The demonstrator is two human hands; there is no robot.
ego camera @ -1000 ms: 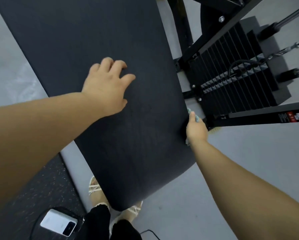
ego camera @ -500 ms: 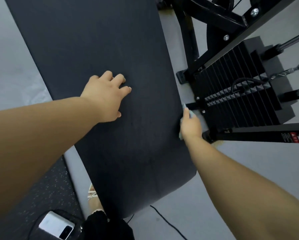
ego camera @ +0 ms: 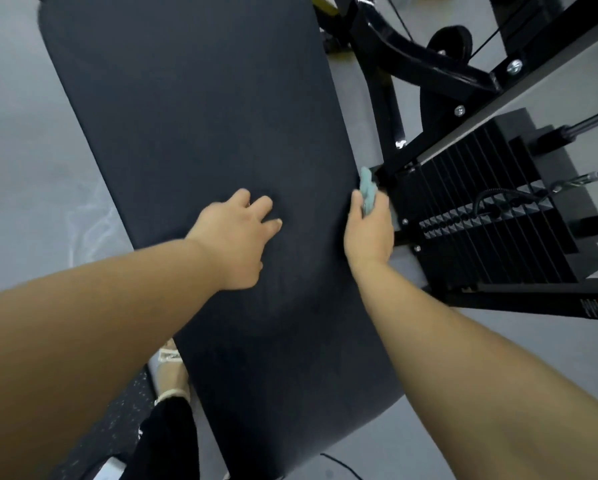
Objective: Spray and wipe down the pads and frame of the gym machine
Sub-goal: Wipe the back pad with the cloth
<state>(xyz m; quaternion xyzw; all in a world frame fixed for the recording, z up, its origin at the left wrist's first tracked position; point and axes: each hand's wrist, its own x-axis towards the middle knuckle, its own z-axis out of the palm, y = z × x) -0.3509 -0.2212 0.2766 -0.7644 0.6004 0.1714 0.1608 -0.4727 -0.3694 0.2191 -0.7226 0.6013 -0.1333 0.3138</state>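
The pad (ego camera: 193,133) under the left hand (ego camera: 235,237) looks like matt, fine-grained black vinyl. The cloth (ego camera: 367,194) in the right hand (ego camera: 368,233) is soft pale-teal fabric. Just past it, the frame (ego camera: 411,64) is glossy black painted metal, and the weight stack (ego camera: 491,216) is dull black.

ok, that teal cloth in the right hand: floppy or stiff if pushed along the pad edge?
Probably floppy: the cloth bunches in the right hand, folds poking out above the fingers. Likely light, since a loose grip holds it. It may drag rather than glide on the matte pad.
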